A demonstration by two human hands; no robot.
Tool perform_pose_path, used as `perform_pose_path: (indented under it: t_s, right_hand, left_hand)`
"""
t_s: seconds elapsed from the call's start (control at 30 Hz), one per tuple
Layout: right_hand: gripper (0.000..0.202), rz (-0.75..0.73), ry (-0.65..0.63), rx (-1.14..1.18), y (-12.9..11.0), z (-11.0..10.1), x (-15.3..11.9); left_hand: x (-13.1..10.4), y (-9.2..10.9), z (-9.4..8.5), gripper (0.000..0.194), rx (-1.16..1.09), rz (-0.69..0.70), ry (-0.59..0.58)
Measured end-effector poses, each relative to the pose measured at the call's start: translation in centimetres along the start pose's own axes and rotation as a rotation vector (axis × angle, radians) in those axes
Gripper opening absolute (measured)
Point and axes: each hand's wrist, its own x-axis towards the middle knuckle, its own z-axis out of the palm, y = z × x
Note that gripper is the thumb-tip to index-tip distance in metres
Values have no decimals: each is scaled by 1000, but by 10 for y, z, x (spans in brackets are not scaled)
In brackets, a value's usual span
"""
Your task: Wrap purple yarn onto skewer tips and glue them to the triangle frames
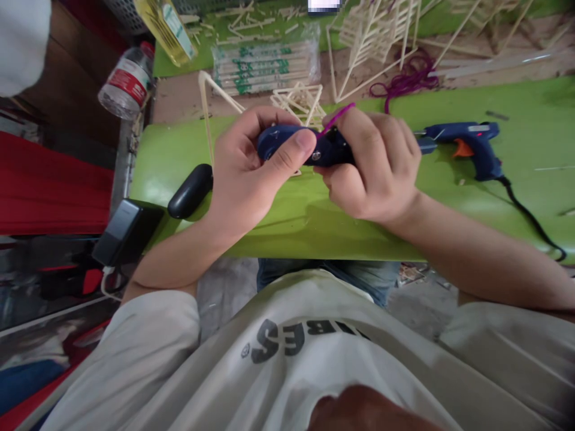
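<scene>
Both hands [245, 188] [380, 161]: fingers clamped on blue tool [336, 151] | green tabletop [291, 236] beneath | grey floor [224, 296]

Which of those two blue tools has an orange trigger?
The glue gun lying on the green tabletop, orange trigger visible; the other blue tool, held by the left hand and right hand, shows none.

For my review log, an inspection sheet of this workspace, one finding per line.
Surface: green tabletop, loose sticks scattered at the far side.
Things in hand: dark blue tool, purple strand at it.
Clutter: stick frames, wrapped sticks, tangled purple cord, glue gun, black case.
Left hand: closed on the tool, thumb along it.
Right hand: closed on it too.
Cables: black cord from the glue gun; white cable at a dark box.
Surroundings: red-labelled bottle and red cloth at left.
</scene>
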Motion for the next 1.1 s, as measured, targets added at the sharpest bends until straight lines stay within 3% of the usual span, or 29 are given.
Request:
perform_pose_path:
  t_s: [0.2,0.37,0.5,0.67,0.9,1.1]
  right_hand:
    - [34,-152,55,-179,-2,13,3]
    - [35,-205,159,-295,5,21,1]
    - [36,-185,194,-328,8,20,0]
    - [37,-179,194,-382,13,21,1]
    - [29,-276,223,-440,13,21,1]
    - [31,-251,219,-429,14,20,1]
  left_hand:
    - [-3,7,-4,24,192,5,7]
    - [-1,8,-6,29,245,26,-3]
    - [1,3,-9,32,151,32,-30]
    - [1,-3,-12,25,59,-62,-23]
    - [0,11,-6,8,-18,-104,-54]
    - [0,18,-1,44,0,-80,-53]
